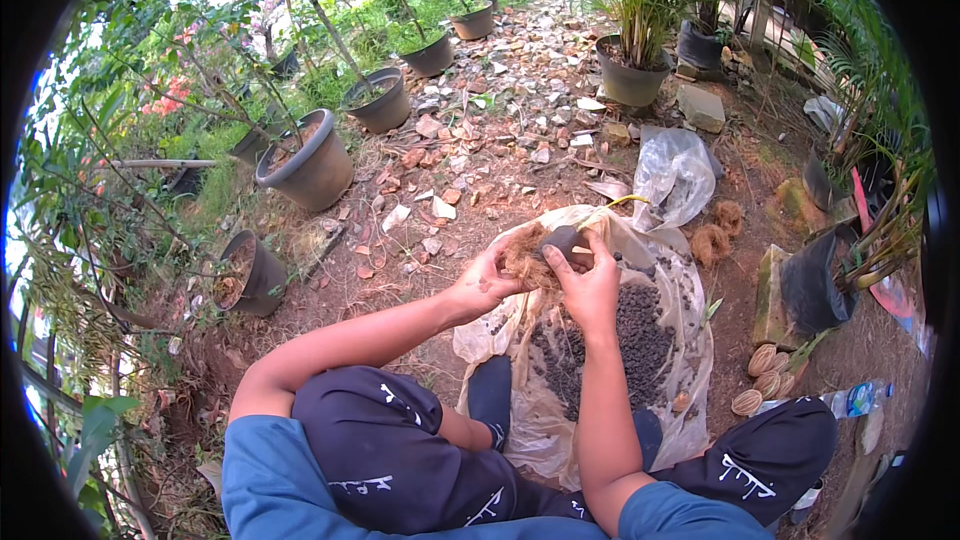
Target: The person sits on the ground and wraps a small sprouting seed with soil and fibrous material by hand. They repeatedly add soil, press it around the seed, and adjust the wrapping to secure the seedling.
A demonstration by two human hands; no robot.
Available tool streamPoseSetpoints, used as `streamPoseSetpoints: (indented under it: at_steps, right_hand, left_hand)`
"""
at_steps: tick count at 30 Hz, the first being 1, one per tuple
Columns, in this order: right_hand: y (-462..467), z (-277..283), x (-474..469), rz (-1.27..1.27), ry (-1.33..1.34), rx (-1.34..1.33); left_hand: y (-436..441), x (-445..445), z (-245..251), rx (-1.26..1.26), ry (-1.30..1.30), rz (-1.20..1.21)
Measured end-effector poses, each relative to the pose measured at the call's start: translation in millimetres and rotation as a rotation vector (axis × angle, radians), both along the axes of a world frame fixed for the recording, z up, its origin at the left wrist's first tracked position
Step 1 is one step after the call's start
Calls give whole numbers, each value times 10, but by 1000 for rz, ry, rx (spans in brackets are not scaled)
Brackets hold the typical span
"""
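Note:
My left hand [487,279] is closed around a tuft of brown coconut fibre [527,255]. Against that fibre, my right hand [586,270] grips a small dark rounded lump [561,243], whose material I cannot tell. A thin yellow-green stem [628,199] sticks out just beyond my fingers. Beneath both hands a translucent plastic sheet [694,360] lies spread on the soil, bearing a heap of dark crumbly growing medium [641,330]. Rings of coconut fibre [709,244] rest on the ground to the right of the sheet.
Bundles of tan twine-like material [766,382] and a plastic bottle [862,399] lie at the right. Crumpled clear plastic [673,172] is ahead. Potted plants stand on both sides, including a large grey pot [311,165] and a black grow bag [814,289]. Broken stones [517,82] cover the ground beyond.

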State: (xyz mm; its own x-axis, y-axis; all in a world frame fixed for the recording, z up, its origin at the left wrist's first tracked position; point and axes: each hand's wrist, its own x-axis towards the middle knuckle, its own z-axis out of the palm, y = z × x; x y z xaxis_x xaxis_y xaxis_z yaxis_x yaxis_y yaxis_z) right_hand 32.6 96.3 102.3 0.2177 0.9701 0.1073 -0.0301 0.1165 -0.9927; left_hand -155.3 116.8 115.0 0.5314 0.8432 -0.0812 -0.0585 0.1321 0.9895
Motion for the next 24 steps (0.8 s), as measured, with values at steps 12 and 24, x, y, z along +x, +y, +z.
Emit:
streamPoseSetpoints:
  at_steps: [12,24]
  right_hand:
    - [-33,177,115,110,47,15]
    - [-93,194,226,219,-178,75]
  left_hand:
    - [-140,185,249,-169,-82,94]
    - [5,152,326,-315,-49,-101]
